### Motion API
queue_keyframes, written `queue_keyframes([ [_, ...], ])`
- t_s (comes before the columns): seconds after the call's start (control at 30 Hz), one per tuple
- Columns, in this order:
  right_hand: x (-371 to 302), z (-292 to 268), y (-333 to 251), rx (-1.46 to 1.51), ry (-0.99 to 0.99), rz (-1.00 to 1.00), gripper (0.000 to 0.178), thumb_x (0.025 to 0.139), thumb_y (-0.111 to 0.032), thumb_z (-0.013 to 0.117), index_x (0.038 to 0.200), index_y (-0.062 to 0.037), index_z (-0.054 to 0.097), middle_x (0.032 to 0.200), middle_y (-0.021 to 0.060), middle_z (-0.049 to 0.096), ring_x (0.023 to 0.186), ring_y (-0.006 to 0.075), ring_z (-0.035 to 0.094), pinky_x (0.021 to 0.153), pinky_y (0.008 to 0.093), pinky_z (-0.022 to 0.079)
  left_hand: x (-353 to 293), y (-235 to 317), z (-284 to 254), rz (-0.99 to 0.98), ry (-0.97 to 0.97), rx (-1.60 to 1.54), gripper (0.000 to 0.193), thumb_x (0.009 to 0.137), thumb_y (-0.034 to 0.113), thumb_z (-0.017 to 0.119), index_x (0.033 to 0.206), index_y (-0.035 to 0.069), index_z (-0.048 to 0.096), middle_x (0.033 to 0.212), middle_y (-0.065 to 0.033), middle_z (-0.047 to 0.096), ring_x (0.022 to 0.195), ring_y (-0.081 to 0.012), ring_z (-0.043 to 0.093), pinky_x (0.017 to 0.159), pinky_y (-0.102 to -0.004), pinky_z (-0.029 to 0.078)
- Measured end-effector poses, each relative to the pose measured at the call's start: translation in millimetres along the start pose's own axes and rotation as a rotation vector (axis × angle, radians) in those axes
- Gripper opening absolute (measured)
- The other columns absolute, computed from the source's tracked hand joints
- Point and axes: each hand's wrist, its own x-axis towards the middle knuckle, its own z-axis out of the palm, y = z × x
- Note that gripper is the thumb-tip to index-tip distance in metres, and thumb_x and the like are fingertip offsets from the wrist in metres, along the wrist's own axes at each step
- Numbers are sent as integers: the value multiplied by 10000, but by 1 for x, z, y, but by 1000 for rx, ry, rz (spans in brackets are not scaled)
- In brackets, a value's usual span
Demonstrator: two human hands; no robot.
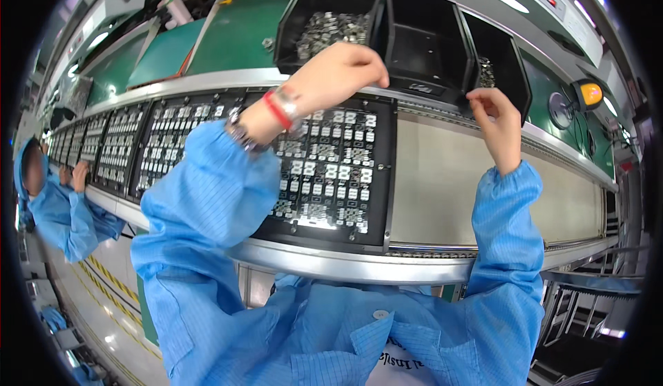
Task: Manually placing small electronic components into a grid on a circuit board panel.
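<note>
My left hand [338, 70] is over the front edge of the left black bin [286, 47], with a heap of small silvery metal parts [331, 30] behind it. Its fingers curl together, and whatever they may hold is hidden. A red band and a metal bracelet circle that wrist. Below it lies a black tray of small circuit boards [331, 172] with white components. My right hand [498, 120] is raised at the front of the right black bin [507, 61], thumb and fingertips pinched together. Anything between those fingertips is too small to make out.
Between these bins stands a middle black bin [428, 37]. More board trays [176, 130] line the conveyor to the left, where a person in blue [65, 206] works. A metal rail [331, 261] edges the conveyor nearest me. An orange-topped lamp [589, 96] is at far right.
</note>
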Motion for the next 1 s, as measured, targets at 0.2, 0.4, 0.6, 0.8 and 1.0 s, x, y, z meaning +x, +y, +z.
queue_keyframes([
  [0.2,-36,54,-41,1,-307,-110,134,792,65,569,900,8,624,823,66,594,752,139,584,703,250,464,-85,-46,-6,-191,63,-253,153,864,28,521,948,9,647,892,-12,634,849,-77,574,784,-224,467],
  [0.4,-50,95,-54,124,-579,-154,131,794,76,554,891,12,614,858,98,586,801,209,586,722,284,459,-110,-76,13,-119,215,-401,212,897,77,555,1079,10,641,940,-60,684,861,-100,625,749,-237,497],
  [0.6,-60,95,-58,120,-638,-98,141,777,75,568,897,14,608,873,94,594,796,195,565,736,290,452,-114,-76,21,-67,218,-355,218,923,71,533,1108,5,629,971,-76,675,901,-118,634,774,-229,494],
  [0.8,-71,107,-64,98,-622,-103,202,725,96,627,904,8,601,836,66,595,759,164,554,706,269,458,-120,-78,25,-113,187,-385,244,927,74,538,1149,7,613,966,-89,682,876,-108,623,779,-231,490],
  [1.0,-76,122,-61,14,-563,-175,203,742,88,628,916,-1,573,843,73,587,759,172,553,703,274,461,-123,-78,31,-104,154,-367,237,925,75,543,1138,-1,612,991,-102,678,908,-139,640,784,-242,492],
])
